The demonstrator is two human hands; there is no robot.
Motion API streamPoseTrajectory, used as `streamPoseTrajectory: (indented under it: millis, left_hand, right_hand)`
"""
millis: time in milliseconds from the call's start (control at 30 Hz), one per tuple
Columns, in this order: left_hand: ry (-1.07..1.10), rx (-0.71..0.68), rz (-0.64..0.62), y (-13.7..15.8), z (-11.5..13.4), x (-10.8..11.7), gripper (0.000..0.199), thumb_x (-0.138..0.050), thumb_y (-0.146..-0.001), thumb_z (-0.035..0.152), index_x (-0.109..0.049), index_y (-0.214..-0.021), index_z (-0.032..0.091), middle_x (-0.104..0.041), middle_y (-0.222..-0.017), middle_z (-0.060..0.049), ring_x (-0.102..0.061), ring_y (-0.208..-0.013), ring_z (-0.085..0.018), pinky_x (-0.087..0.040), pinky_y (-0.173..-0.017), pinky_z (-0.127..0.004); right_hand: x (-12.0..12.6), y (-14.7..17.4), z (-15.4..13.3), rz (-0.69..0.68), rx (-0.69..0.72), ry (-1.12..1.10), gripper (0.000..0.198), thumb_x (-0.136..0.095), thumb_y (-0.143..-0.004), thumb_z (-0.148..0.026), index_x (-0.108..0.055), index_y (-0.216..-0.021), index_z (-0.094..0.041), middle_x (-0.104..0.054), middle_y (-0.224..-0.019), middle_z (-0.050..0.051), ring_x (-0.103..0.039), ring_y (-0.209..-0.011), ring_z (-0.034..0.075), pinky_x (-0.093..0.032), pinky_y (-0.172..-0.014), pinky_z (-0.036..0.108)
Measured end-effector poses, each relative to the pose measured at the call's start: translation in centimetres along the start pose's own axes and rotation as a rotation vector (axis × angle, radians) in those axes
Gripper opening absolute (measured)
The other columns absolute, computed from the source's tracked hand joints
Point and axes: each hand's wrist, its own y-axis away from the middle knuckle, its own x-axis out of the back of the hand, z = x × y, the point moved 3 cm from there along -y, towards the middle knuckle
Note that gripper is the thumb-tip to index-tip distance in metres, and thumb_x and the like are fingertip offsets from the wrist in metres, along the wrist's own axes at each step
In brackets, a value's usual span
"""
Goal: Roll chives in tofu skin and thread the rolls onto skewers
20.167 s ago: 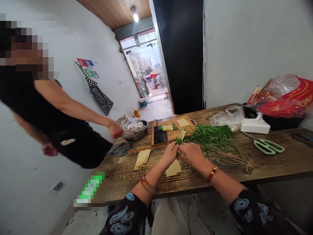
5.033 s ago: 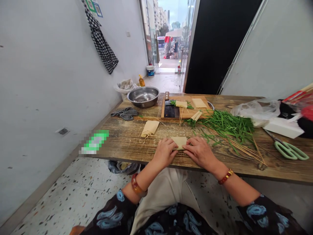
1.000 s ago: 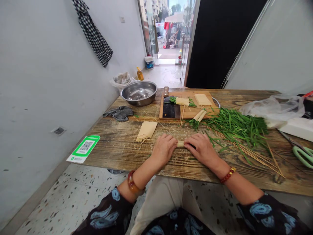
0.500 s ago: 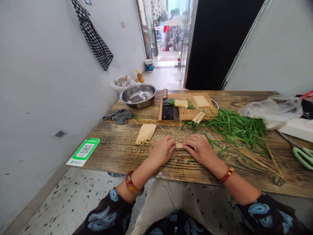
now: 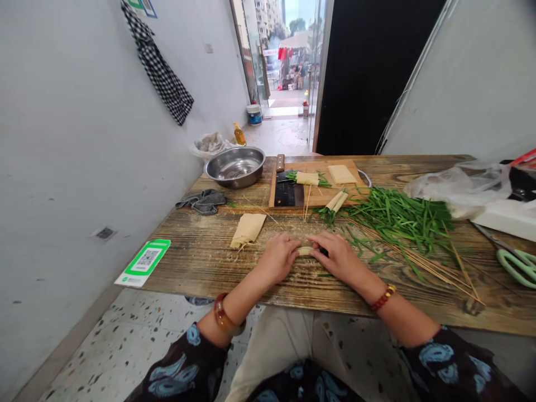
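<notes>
A small tan tofu-skin roll [image 5: 304, 252] lies crosswise on the wooden table near its front edge. My left hand [image 5: 279, 258] is closed around the roll's left end, fingers bent over it. At the other end, my right hand [image 5: 338, 258] pinches the roll, with its index finger raised a little from the thumb; the fingers partly hide that end. Up and left of my hands sits a stack of tofu-skin sheets [image 5: 248, 229]. Beyond them lie two finished-looking rolls [image 5: 336, 201] with green chives poking out.
A cutting board [image 5: 322, 196] holds a cleaver [image 5: 288, 192], skewered chive rolls [image 5: 307, 178] and a square tofu-skin stack [image 5: 341, 174]. Loose chives [image 5: 402, 215], bamboo skewers [image 5: 431, 267] and scissors [image 5: 517, 265] lie rightward. A steel basin [image 5: 235, 167] and grey cloth [image 5: 202, 201] stand left.
My right hand's fingers have lifted and spread slightly from the thumb, and the roll now looks a little bent. My left hand stays at its end. The view has shifted slightly.
</notes>
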Motion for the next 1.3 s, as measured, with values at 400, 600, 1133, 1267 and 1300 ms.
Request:
streamPoseTrajectory:
  millis: [400, 600, 1133, 1267, 1300]
  left_hand:
    - [-0.062, 0.009, 0.025, 0.9, 0.9, 0.4, 0.013, -0.051, -0.087, 0.02, -0.062, -0.094, 0.021, -0.06, -0.096, -0.006, -0.05, -0.094, -0.022, -0.037, -0.079, -0.035]
    - [-0.056, 0.007, 0.09, 1.1, 1.1, 0.5, 0.011, -0.052, -0.088, 0.024, -0.062, -0.085, 0.021, -0.061, -0.092, -0.004, -0.049, -0.091, -0.021, -0.036, -0.079, -0.035]
    - [0.938, 0.136, -0.185, -3.6, -0.2, 1.2, 0.029, -0.054, -0.084, 0.04, -0.063, -0.078, 0.013, -0.065, -0.077, -0.003, -0.059, -0.074, -0.014, -0.046, -0.072, -0.026]
    - [1.096, 0.175, -0.399, -3.9, 1.1, 0.2, 0.043, -0.056, -0.079, 0.056, -0.059, -0.078, 0.013, -0.062, -0.069, -0.002, -0.055, -0.058, -0.01, -0.04, -0.053, -0.021]
    - [1.139, 0.193, -0.396, -4.0, 1.3, 0.1, 0.044, -0.057, -0.077, 0.056, -0.059, -0.08, 0.013, -0.062, -0.069, -0.002, -0.053, -0.056, -0.009, -0.039, -0.05, -0.02]
  right_hand:
    - [0.2, 0.3, 0.2, 0.053, 0.041, -0.078, 0.011, -0.06, -0.087, -0.028, -0.07, -0.088, -0.022, -0.062, -0.088, 0.005, -0.058, -0.082, 0.017, -0.043, -0.072, 0.03]
    - [0.5, 0.7, -0.6, 0.015, 0.142, 0.092, 0.015, -0.056, -0.091, -0.029, -0.068, -0.091, -0.021, -0.067, -0.095, 0.006, -0.059, -0.087, 0.018, -0.037, -0.077, 0.033]
    - [1.8, 1.4, -2.0, 0.208, 0.335, 0.323, 0.021, -0.049, -0.094, -0.017, -0.066, -0.105, -0.021, -0.07, -0.102, 0.006, -0.059, -0.094, 0.018, -0.036, -0.083, 0.035]
    - [2.4, 1.5, -1.9, 0.337, 0.364, 0.344, 0.018, -0.053, -0.092, -0.015, -0.066, -0.103, -0.02, -0.07, -0.103, 0.005, -0.059, -0.097, 0.017, -0.036, -0.084, 0.035]
    - [2.6, 1.4, -1.8, 0.369, 0.352, 0.348, 0.017, -0.054, -0.091, -0.015, -0.066, -0.101, -0.02, -0.071, -0.102, 0.005, -0.06, -0.096, 0.017, -0.036, -0.084, 0.035]
